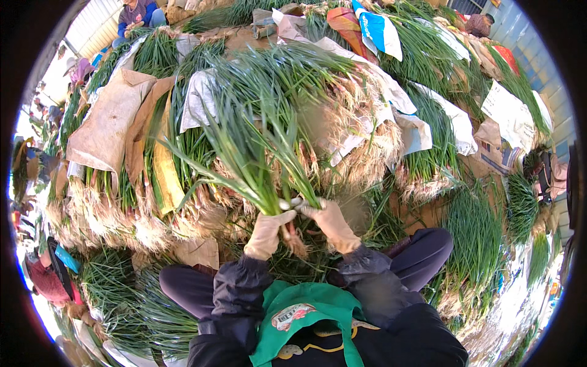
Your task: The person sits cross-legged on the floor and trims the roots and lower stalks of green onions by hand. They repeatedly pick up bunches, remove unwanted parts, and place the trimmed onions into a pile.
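My left hand (265, 233), in a pale glove, grips a bunch of green onions (257, 183) near the base, leaves fanning up and away. Reddish bulb ends with roots (293, 242) hang below that hand. My right hand (334, 225), gloved alike, is closed on a thinner cluster of green onion stalks (299, 172). The fingers of both hands meet or nearly meet between the two clusters. Just beyond lies a large heap of green onions (284, 73), its pale tangled roots (367, 156) turned to the right and towards me. Loose green leaves (298, 270) cover the ground between my legs.
A brown sack (107, 121) and a yellow strip of sacking (167, 160) lie over onions at left. White sacks (509, 112) cover heaps at right. More green onions (472, 234) flank my right knee. Other people sit at the far left (137, 16) and far right (479, 25).
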Tool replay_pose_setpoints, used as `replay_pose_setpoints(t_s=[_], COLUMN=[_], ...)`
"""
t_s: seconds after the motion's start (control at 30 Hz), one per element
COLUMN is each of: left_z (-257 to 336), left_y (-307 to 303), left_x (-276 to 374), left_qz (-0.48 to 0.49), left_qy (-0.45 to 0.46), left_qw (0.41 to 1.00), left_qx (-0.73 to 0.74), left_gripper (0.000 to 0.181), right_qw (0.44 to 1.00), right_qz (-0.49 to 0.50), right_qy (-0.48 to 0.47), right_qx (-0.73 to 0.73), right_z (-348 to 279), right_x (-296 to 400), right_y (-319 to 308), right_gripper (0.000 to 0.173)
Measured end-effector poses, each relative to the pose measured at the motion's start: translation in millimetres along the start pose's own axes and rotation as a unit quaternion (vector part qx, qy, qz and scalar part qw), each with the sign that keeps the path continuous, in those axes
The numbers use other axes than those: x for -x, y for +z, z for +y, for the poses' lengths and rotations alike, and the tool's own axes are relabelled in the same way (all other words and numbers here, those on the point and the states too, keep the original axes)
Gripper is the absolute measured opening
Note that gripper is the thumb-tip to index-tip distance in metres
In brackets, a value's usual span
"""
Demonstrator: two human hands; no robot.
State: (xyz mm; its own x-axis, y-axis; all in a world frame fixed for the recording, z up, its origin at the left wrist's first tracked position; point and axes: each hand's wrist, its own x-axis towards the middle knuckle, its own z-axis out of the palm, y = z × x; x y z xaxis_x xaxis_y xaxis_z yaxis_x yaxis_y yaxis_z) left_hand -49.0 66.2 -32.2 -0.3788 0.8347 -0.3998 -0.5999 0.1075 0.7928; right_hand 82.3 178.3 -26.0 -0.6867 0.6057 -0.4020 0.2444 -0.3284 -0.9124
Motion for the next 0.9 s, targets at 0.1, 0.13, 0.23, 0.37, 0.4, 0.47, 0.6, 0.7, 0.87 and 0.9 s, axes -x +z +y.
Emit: replay_pose_setpoints(t_s=[0.1, 0.13, 0.23, 0.37, 0.4, 0.47, 0.6, 0.7, 0.87, 0.9], left_z=[11.3, 23.3, 42.1, 59.5, 59.6, 78.6, 97.5, 81.7, 52.3, 48.0], left_y=[3.5, 5.5, -9.8, -27.4, -31.8, -27.7, -18.4, 7.2, -14.9, -20.3], left_x=[34.5, 49.5, 94.5, 114.1, 109.2, 96.9, 19.4, -33.0, -76.2, -77.5], left_qz=[0.099, 0.072, -0.017, -0.099, -0.072, -0.015, -0.083, 0.0, -0.01, -0.01], left_qy=[0.043, 0.015, 0.081, 0.248, 0.284, 0.255, 0.162, 0.073, 0.0, -0.036], left_qw=[0.991, 0.995, 0.989, 0.947, 0.939, 0.962, 0.976, 0.996, 0.999, 0.998], left_qx=[0.075, 0.061, 0.119, 0.181, 0.179, 0.094, 0.12, 0.053, -0.041, -0.049], left_gripper=[0.021, 0.024, 0.033, 0.033, 0.04, 0.074, 0.059, 0.049, 0.013, 0.011], right_qw=[0.982, 0.969, 0.961, 0.975, 0.941, 0.941, 0.951, 0.917, 0.982, 0.99], right_qz=[0.169, 0.208, 0.172, 0.146, 0.224, 0.267, 0.254, 0.262, 0.098, 0.056], right_qy=[-0.034, -0.06, -0.016, -0.092, -0.155, -0.165, -0.164, -0.152, -0.088, -0.061], right_qx=[0.08, 0.116, 0.216, -0.141, -0.2, -0.124, 0.062, 0.259, 0.134, 0.118], right_z=[-12.7, -1.2, -3.0, -9.6, -28.0, -26.7, -20.4, -2.4, -13.0, -4.4], right_x=[-38.0, -67.6, -107.6, -100.8, -87.9, -99.3, -151.6, -171.2, -58.2, -41.8], right_y=[4.9, -4.6, 2.3, 1.5, 8.3, -0.7, -9.9, -20.7, 14.6, 18.6], right_gripper=[0.041, 0.044, 0.051, 0.029, 0.023, 0.021, 0.027, 0.03, 0.036, 0.034])
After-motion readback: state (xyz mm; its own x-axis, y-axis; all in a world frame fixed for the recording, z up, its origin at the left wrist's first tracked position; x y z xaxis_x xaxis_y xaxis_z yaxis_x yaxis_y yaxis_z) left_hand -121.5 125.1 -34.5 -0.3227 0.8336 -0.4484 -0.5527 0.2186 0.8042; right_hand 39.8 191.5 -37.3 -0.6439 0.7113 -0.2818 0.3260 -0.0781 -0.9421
